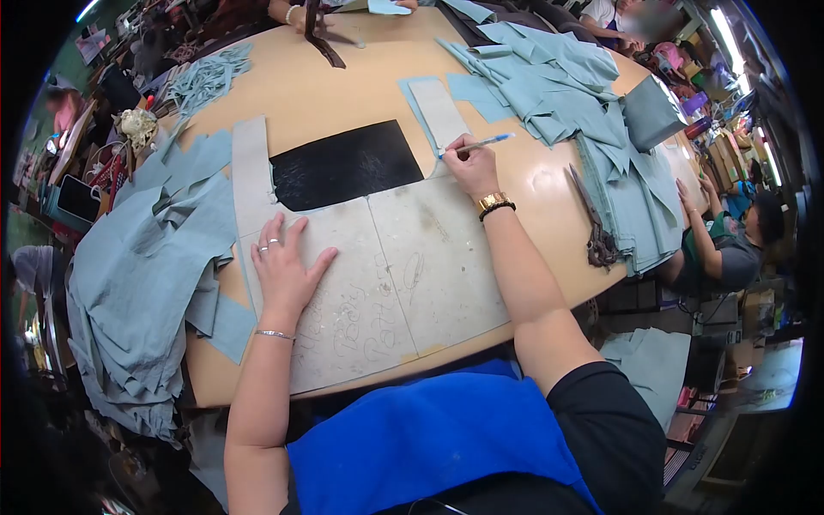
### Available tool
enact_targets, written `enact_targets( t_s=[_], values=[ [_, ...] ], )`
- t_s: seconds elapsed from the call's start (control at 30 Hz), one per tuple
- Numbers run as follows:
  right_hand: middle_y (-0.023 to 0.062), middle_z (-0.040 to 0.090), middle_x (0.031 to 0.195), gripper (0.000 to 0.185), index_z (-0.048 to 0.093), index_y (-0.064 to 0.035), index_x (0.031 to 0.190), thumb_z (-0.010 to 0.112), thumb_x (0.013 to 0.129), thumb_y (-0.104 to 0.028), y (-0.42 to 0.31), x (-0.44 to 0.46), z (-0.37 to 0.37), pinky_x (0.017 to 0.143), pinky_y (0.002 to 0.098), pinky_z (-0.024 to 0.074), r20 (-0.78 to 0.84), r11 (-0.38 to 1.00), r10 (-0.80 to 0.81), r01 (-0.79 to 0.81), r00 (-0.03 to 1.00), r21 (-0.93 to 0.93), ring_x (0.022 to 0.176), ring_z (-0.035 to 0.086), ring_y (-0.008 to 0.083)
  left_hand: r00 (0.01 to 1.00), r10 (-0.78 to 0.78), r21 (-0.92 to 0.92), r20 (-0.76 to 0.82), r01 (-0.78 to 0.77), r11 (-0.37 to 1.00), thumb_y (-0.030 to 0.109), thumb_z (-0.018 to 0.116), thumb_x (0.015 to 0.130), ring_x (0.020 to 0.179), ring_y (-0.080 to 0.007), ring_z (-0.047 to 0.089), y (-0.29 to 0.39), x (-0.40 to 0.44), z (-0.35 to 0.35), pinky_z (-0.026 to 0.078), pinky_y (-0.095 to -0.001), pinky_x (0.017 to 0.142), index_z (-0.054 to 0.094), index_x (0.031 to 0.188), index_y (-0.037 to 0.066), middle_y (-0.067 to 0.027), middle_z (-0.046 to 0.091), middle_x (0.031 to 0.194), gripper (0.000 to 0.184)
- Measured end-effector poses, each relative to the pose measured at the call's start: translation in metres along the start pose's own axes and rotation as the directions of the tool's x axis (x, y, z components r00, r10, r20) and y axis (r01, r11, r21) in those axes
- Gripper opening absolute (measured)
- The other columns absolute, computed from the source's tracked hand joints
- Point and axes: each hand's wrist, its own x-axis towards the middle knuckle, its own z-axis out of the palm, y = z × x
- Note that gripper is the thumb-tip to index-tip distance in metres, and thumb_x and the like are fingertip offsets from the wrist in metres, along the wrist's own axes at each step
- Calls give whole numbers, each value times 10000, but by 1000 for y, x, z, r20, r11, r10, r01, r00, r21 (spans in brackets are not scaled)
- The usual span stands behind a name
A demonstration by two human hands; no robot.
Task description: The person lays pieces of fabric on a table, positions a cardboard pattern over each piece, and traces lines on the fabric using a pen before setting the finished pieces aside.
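Note:
A grey cardboard pattern with two upright straps and handwriting on it lies on the table, with edges of pale blue-green fabric showing from under it. My left hand rests flat on the pattern's left part, fingers spread. My right hand grips a pen, its tip down at the inner edge of the right strap, near the strap's base. Between the two straps lies a black rectangular sheet.
Heaps of blue-green fabric lie left and at the far right. Dark scissors lie beside a stacked fabric pile on the right. Other people sit across the table and to the right. A wooden table carries everything.

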Motion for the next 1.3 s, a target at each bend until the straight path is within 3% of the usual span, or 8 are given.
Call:
enact_targets(
  t_s=[0.43, 0.57, 0.63, 0.73, 0.77, 0.87, 0.97, 1.3],
  values=[
    [19, 588, 587, 139, 630, -26, 746, 669, 756, -159, 6, 2, 4, 538, 250, 437, -2, 997, -58, 58, 998, 45, 546, 531, 80, 1000, 8, -12, -7, -8, 1000, 567, 687, 785, 1360, -357, 327, 0, 0, -1, 212, -567, 1100, 548, 1289, 148, -173, 404, 1428, 670],
    [21, 603, 611, 108, 645, -31, 780, 646, 771, -139, 4, 2, 0, 547, 252, 440, 28, 999, -5, 6, 1000, -41, 570, 545, 83, 999, 31, -5, -42, -31, 999, 464, 700, 811, 1314, -348, 388, 1, 0, -2, 267, -508, 1084, 574, 1260, 110, -177, 444, 1395, 585],
    [35, 623, 653, 120, 656, -39, 831, 655, 797, -154, 15, 4, 0, 568, 256, 450, -25, 992, 41, -37, 999, 117, 606, 559, 88, 998, 36, -47, -49, -38, 998, 445, 696, 821, 1303, -359, 397, -13, 2, 5, 294, -529, 1075, 573, 1250, 124, -170, 453, 1388, 551],
    [49, 644, 727, 173, 663, -52, 922, 680, 834, -201, 12, -5, -18, 606, 265, 465, -64, 940, 165, -137, 984, 313, 654, 569, 99, 1000, 26, -333, 11, -21, 943, 359, 722, 815, 1235, -363, 462, -46, 11, -1, 378, -471, 1034, 586, 1215, 99, -172, 504, 1331, 497],
    [52, 650, 754, 198, 663, -57, 954, 691, 845, -220, 10, -14, -27, 620, 269, 470, -63, 911, 219, -180, 974, 371, 669, 570, 103, 1000, -6, -262, 7, 8, 965, 351, 734, 804, 1219, -366, 474, -52, 11, -7, 392, -460, 1023, 587, 1207, 91, -172, 516, 1313, 502],
    [45, 646, 799, 281, 653, -60, 1015, 742, 835, -256, 42, -36, -50, 649, 279, 480, -67, 991, -29, 19, 997, -136, 689, 558, 118, 996, -80, -48, -50, 78, 996, 380, 778, 757, 1205, -365, 477, -67, 5, -33, 404, -445, 1022, 585, 1205, 64, -169, 527, 1288, 581],
    [40, 648, 822, 330, 645, -58, 1050, 781, 802, -229, 27, -54, -60, 678, 278, 493, -19, 967, 118, -120, 993, -224, 714, 568, 122, 988, -114, -54, -102, 109, 993, 406, 778, 759, 1237, -367, 451, -75, -2, -29, 386, -439, 1041, 572, 1247, 48, -193, 506, 1321, 639],
    [19, 630, 985, 392, 618, -26, 1077, 827, 755, -105, 26, -48, -65, 808, 239, 490, 16, 979, 192, -190, 981, -79, 906, 569, 97, 972, -219, -34, -85, 217, 976, 544, 779, 703, 1294, -328, 396, -81, -1, -20, 371, -438, 1056, 508, 1339, -11, -169, 473, 1368, 886]
  ],
)
